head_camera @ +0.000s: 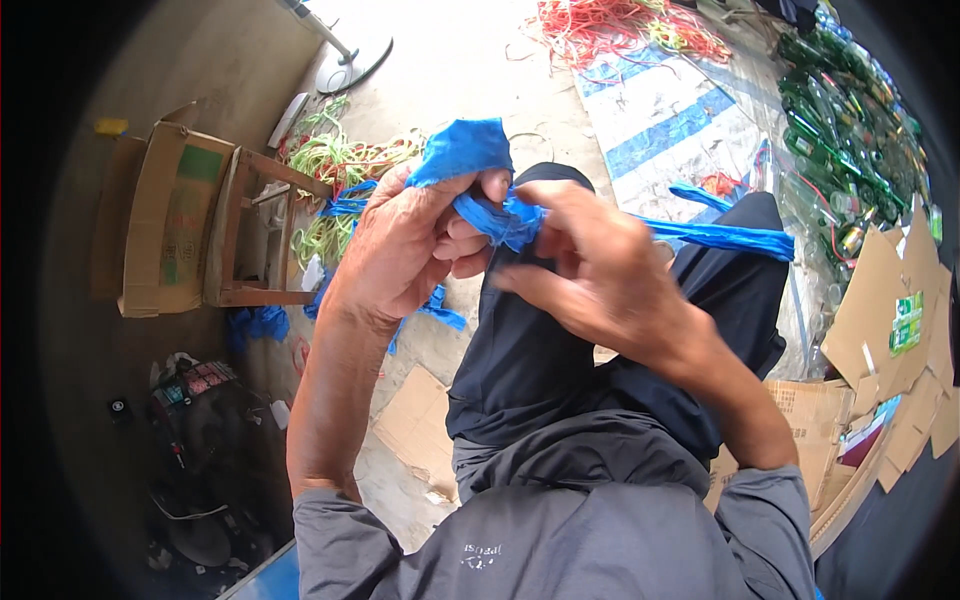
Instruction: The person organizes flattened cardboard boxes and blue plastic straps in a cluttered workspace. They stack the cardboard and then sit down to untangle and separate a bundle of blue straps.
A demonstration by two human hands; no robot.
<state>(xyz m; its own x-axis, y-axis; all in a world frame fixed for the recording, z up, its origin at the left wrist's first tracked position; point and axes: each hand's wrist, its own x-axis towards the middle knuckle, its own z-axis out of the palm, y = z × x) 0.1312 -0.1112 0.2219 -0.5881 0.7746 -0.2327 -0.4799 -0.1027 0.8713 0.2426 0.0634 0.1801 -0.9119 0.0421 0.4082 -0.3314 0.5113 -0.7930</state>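
Observation:
A flat flap of blue cloth or woven plastic strip (465,150) stands up from my left hand (405,236), which grips it above the left knee. Below the flap, a bunched, twisted blue part (510,221) lies across the left fingers. My right hand (607,255) is blurred, its index finger at the bunch and its thumb apart, lower down. Whether its curled fingers pinch the material is hidden. To the right, a long blue band (724,236) lies over my dark trousers (540,352); its left end passes behind the right hand.
Green and red straps (322,165) lie beside a wooden stool (247,225) and a cardboard box (176,225). Red strapping (600,30) rests by a blue-striped sheet (667,135). Green glass bottles (832,127) and cardboard pieces (877,322) line the right. A fan base (352,64) stands ahead.

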